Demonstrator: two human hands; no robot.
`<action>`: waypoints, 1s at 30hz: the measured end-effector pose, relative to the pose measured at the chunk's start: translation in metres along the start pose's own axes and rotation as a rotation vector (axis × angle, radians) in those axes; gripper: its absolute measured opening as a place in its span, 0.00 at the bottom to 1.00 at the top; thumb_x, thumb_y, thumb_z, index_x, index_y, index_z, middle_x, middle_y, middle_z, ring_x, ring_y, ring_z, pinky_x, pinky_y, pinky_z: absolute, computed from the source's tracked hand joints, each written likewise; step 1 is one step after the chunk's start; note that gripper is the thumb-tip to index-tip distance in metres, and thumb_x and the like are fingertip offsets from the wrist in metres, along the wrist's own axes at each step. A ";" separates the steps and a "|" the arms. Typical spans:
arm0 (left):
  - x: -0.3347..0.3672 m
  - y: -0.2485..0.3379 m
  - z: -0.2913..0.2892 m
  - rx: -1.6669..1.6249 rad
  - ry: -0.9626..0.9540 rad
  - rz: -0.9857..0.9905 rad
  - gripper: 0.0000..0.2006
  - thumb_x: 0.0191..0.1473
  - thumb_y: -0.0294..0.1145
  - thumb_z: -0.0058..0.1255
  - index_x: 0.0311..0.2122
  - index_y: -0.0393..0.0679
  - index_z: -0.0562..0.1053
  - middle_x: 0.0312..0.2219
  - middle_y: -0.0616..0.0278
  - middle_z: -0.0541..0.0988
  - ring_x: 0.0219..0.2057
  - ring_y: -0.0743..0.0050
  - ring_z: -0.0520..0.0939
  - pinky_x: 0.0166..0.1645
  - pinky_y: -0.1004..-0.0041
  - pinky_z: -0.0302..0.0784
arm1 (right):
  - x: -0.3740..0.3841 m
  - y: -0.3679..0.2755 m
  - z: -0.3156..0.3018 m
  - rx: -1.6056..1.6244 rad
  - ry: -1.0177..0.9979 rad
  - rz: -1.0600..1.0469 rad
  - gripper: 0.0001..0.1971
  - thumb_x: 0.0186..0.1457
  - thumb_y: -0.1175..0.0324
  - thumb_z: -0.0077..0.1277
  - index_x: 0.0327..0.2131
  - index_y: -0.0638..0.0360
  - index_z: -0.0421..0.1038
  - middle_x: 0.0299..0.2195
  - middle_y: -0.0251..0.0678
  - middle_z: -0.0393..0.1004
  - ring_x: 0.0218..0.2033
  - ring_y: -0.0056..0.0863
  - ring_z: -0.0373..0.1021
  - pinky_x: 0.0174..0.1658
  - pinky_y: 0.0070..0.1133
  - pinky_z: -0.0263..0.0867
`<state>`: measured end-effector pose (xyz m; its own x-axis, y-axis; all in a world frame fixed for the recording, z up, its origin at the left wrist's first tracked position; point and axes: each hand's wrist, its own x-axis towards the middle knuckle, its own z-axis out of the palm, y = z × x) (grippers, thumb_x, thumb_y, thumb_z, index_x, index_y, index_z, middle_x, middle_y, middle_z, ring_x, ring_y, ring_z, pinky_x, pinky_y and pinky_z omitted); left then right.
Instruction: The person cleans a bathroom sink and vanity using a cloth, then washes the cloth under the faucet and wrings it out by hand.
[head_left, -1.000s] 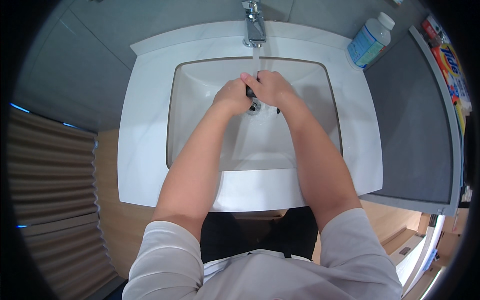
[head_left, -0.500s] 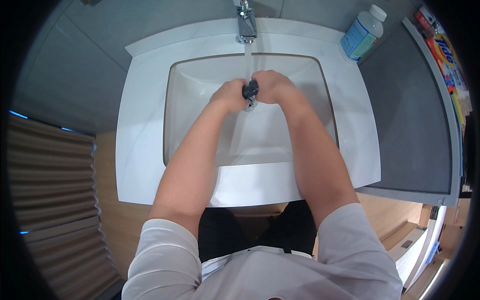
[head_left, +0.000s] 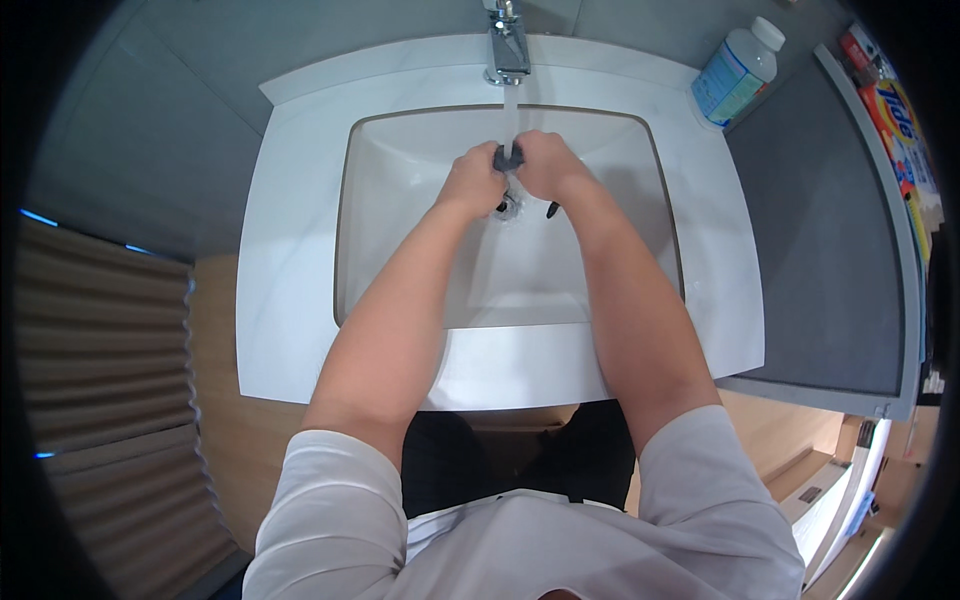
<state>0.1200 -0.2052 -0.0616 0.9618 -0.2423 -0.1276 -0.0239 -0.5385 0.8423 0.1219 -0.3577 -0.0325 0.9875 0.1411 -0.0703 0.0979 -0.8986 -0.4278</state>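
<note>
Under the faucet (head_left: 508, 50), a stream of water (head_left: 511, 110) runs down onto a small dark, wet cloth (head_left: 509, 159). My left hand (head_left: 474, 182) is closed on its left side and my right hand (head_left: 550, 168) on its right side, with the fists close together. A dark tip of it hangs below my right hand. Both hands are over the white sink (head_left: 400, 280), near the drain (head_left: 508, 207). Most of the cloth is hidden in my fingers, so its exact kind does not show.
A white countertop (head_left: 285, 280) surrounds the sink. At its back right corner stands a clear bottle (head_left: 735, 75) with a white cap and blue-green label. Beside it is a grey cabinet panel (head_left: 815, 240), with colourful packages (head_left: 900, 140) behind. A pleated curtain (head_left: 110, 350) hangs at left.
My fists have shifted slightly up the sink, and the cloth between them now sits more directly in the stream. A dark end now shows below my right hand.
</note>
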 end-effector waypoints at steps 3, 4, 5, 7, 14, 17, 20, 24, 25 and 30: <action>0.002 0.002 -0.002 0.214 0.043 0.047 0.14 0.50 0.29 0.49 0.43 0.38 0.76 0.39 0.42 0.81 0.44 0.42 0.81 0.48 0.54 0.76 | -0.002 -0.006 -0.005 -0.003 -0.035 0.041 0.14 0.48 0.72 0.52 0.40 0.59 0.79 0.39 0.50 0.80 0.42 0.49 0.76 0.48 0.36 0.73; 0.002 0.005 -0.003 0.270 -0.006 -0.021 0.16 0.52 0.33 0.51 0.46 0.41 0.76 0.41 0.45 0.82 0.47 0.45 0.82 0.50 0.55 0.77 | -0.004 -0.008 -0.008 0.025 -0.037 0.097 0.15 0.45 0.70 0.52 0.39 0.61 0.79 0.38 0.52 0.80 0.42 0.51 0.76 0.48 0.37 0.72; -0.002 0.013 -0.006 0.270 -0.006 -0.020 0.16 0.52 0.33 0.51 0.46 0.41 0.76 0.41 0.45 0.82 0.47 0.45 0.82 0.50 0.55 0.77 | -0.006 -0.013 -0.012 0.054 -0.038 0.148 0.17 0.42 0.67 0.52 0.37 0.62 0.79 0.38 0.54 0.79 0.43 0.53 0.75 0.48 0.37 0.71; -0.009 0.026 -0.008 0.362 -0.010 -0.115 0.16 0.51 0.39 0.53 0.44 0.43 0.78 0.42 0.48 0.83 0.46 0.48 0.83 0.49 0.56 0.78 | -0.013 -0.022 -0.019 0.035 -0.033 0.163 0.18 0.40 0.65 0.53 0.37 0.62 0.79 0.37 0.53 0.79 0.43 0.52 0.75 0.48 0.37 0.72; -0.013 0.034 -0.016 0.421 0.018 -0.107 0.17 0.49 0.40 0.58 0.40 0.38 0.79 0.37 0.43 0.83 0.42 0.42 0.83 0.46 0.55 0.78 | -0.017 -0.031 -0.027 0.010 -0.062 0.179 0.19 0.41 0.64 0.51 0.40 0.54 0.81 0.41 0.47 0.80 0.44 0.46 0.76 0.48 0.34 0.72; -0.013 0.036 -0.016 0.367 0.049 -0.134 0.17 0.49 0.40 0.58 0.39 0.37 0.79 0.38 0.41 0.82 0.43 0.41 0.83 0.47 0.54 0.78 | -0.017 -0.033 -0.027 0.059 -0.034 0.185 0.20 0.42 0.63 0.51 0.40 0.54 0.81 0.41 0.46 0.81 0.43 0.46 0.76 0.48 0.35 0.72; -0.012 0.032 -0.014 0.400 0.080 -0.095 0.16 0.49 0.39 0.57 0.38 0.36 0.78 0.37 0.39 0.82 0.43 0.40 0.83 0.47 0.54 0.78 | -0.018 -0.034 -0.023 0.096 -0.019 0.200 0.19 0.42 0.63 0.50 0.40 0.55 0.81 0.40 0.46 0.81 0.43 0.46 0.76 0.48 0.35 0.72; -0.010 0.029 -0.011 0.408 0.086 -0.116 0.16 0.50 0.38 0.55 0.39 0.36 0.78 0.38 0.40 0.82 0.43 0.40 0.82 0.47 0.53 0.78 | -0.016 -0.034 -0.018 0.071 -0.015 0.209 0.19 0.42 0.63 0.50 0.39 0.55 0.81 0.40 0.46 0.81 0.43 0.46 0.76 0.48 0.36 0.72; -0.010 0.030 -0.010 0.399 0.086 -0.129 0.16 0.50 0.38 0.54 0.39 0.36 0.78 0.38 0.40 0.82 0.43 0.40 0.82 0.47 0.53 0.78 | -0.016 -0.035 -0.017 0.077 -0.007 0.225 0.18 0.42 0.64 0.50 0.39 0.55 0.81 0.39 0.47 0.81 0.43 0.47 0.76 0.48 0.36 0.72; -0.009 0.035 -0.016 0.410 0.051 -0.112 0.15 0.51 0.37 0.55 0.42 0.40 0.78 0.41 0.47 0.82 0.44 0.43 0.83 0.48 0.55 0.79 | -0.017 -0.033 -0.020 0.053 0.070 0.178 0.17 0.42 0.64 0.51 0.37 0.57 0.81 0.39 0.48 0.80 0.42 0.48 0.76 0.47 0.36 0.73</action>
<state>0.1150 -0.2092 -0.0223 0.9767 -0.1292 -0.1716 -0.0150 -0.8379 0.5457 0.1046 -0.3386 0.0010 0.9950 -0.0491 -0.0874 -0.0841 -0.8834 -0.4610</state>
